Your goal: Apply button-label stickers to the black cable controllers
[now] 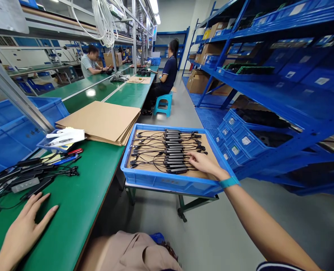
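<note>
My left hand (pixel 25 226) lies on the green workbench (pixel 79 203) with its fingers spread, holding nothing. Just beyond its fingertips is a loose pile of black cabled modules (pixel 39 184). My right hand (pixel 202 163), with a teal band at the wrist, reaches into a blue tray (pixel 167 181). Its fingers are curled together at the right ends of the modules, among the thin black cables; what they grip is hidden. Inside the tray, several dark slim modules (pixel 174 150) lie stacked in a column on brown cardboard, cables fanning out to both sides.
Brown cardboard sheets (pixel 99 118) are stacked on the bench. Left of them lie a white glove (pixel 67 134), a red-handled tool (pixel 75 151) and a blue pen-like tool (pixel 66 160). The tray rests on a wheeled cart (pixel 195 207). Blue shelving (pixel 268 86) stands right; co-workers sit farther off.
</note>
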Demonstrator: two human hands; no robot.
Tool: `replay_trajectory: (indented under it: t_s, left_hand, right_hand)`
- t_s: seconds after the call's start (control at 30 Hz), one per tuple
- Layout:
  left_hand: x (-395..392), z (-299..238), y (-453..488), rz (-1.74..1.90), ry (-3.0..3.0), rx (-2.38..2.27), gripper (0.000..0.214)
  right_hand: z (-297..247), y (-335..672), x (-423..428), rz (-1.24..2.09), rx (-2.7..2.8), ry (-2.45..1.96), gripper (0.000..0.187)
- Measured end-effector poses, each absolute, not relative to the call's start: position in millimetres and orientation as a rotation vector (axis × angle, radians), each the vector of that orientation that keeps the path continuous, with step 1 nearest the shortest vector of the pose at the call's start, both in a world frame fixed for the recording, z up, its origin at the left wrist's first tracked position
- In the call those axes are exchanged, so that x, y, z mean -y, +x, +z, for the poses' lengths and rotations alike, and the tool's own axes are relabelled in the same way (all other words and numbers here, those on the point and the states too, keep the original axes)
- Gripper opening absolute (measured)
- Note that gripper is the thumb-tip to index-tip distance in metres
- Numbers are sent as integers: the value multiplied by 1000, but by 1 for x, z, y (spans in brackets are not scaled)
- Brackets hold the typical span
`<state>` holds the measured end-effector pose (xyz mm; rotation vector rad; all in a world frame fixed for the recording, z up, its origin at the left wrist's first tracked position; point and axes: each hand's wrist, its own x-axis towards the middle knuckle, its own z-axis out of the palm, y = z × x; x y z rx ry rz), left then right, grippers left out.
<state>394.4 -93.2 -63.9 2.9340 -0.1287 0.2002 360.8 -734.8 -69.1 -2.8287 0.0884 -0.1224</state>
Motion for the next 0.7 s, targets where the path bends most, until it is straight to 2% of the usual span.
replay_trajectory:
  t_s: [0.2,0.7]
  left_hand:
    - [92,-65,397,156,2939,124,72]
    - [92,-67,396,185,2925,105,74]
  right_hand:
    - [-69,369,747,-202,15,-2886,20]
    - [-72,387,759,-157,55,-2903,16]
